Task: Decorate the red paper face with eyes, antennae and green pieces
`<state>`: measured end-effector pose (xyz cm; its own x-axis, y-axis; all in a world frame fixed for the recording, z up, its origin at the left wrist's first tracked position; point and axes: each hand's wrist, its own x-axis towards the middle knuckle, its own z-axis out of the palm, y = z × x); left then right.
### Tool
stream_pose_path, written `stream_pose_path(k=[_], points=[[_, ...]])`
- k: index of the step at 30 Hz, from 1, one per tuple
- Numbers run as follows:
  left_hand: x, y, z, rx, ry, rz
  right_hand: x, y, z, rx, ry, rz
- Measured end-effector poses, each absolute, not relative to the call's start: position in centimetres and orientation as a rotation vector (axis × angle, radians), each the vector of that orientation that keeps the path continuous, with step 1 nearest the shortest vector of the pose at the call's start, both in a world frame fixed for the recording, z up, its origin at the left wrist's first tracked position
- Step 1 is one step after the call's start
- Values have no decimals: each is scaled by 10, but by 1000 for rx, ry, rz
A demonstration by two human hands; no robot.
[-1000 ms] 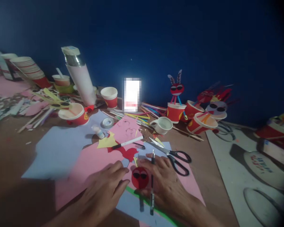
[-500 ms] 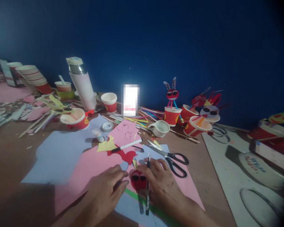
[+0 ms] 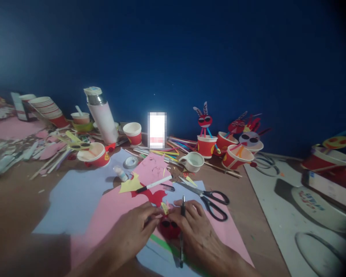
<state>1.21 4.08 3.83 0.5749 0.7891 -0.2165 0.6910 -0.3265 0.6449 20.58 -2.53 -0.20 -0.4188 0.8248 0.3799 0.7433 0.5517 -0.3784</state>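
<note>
My left hand (image 3: 134, 232) and my right hand (image 3: 194, 229) meet low in the middle over a pink paper sheet (image 3: 109, 207). Between them lies a red paper circle with two black eye shapes (image 3: 168, 227), and both hands' fingertips pinch around a small yellow paper scrap (image 3: 164, 208) at its top edge. A black pen (image 3: 182, 231) is tucked between the fingers of my right hand and points away from me. Black-handled scissors (image 3: 210, 198) lie just beyond my right hand, and a white marker (image 3: 155, 184) rests on red and yellow cut-outs.
Red paper cups (image 3: 93, 154), a white thermos (image 3: 102, 115), a glue bottle (image 3: 120, 173), a tape roll (image 3: 131, 161), a white mug (image 3: 193, 161), coloured sticks and finished cup figures (image 3: 205, 136) stand along the blue wall. Paper scraps cover the left. A grey board (image 3: 279, 215) lies right.
The camera has tilted up, so everything sits lower. My hands closed in over the red circle, and the fingertips came together on the yellow scrap at its top.
</note>
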Motion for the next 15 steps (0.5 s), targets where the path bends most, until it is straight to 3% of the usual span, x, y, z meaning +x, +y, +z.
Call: stream_pose_path(k=[8,15], points=[[16,52,30,2140,1203,309,209,-26,-5,-1227,-2193,181],[23,55,34,2178,1098,119,212,-24,-3,-1202,-2172,157]])
